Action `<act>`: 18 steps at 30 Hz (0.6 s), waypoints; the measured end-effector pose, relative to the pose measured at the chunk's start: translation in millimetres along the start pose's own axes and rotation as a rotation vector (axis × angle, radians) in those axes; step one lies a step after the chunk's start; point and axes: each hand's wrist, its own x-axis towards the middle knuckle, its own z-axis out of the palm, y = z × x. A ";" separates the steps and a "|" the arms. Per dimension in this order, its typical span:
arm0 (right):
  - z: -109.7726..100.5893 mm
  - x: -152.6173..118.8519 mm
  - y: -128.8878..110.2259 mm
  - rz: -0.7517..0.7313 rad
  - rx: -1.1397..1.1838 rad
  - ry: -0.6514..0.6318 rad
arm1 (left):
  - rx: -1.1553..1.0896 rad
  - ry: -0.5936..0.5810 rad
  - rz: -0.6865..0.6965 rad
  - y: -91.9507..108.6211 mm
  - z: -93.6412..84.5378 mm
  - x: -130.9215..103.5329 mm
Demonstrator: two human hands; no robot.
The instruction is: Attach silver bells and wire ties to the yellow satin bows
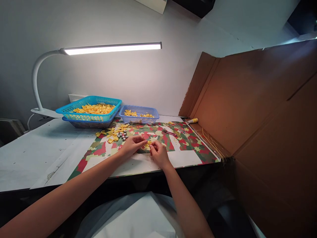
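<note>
Between my two hands is a small yellow ribbon bow (pixel 148 144), held just above the patterned sheet on the table. My left hand (pixel 133 144) pinches it from the left, thumb and forefinger closed. From the right, my right hand (pixel 158 152) has its fingertips pressed together at the bow's edge. A thin cord or wire loop shows by the left fingertips, too fine to make out. Left of my hands lie loose yellow bows (pixel 113 134) and a little heap of silver bells (pixel 122 135).
A turquoise basket (pixel 90 117) of yellow bows sits stacked on a blue one at back left. Beside it stands a smaller blue basket (pixel 138 119). Small snips (pixel 169 132) lie right of my hands. A cardboard wall (pixel 252 99) borders the right; a lamp (pixel 111 49) hangs above.
</note>
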 end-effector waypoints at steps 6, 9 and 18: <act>0.4 0.7 1.6 0.011 -0.011 0.004 | -0.017 0.009 0.008 -3.3 -0.1 1.1; 0.4 0.7 1.3 0.020 -0.018 0.000 | -0.031 0.013 0.009 -4.6 -0.3 1.6; 0.0 -0.2 -0.7 0.035 -0.038 -0.016 | -0.033 0.010 -0.029 -5.5 -1.2 2.2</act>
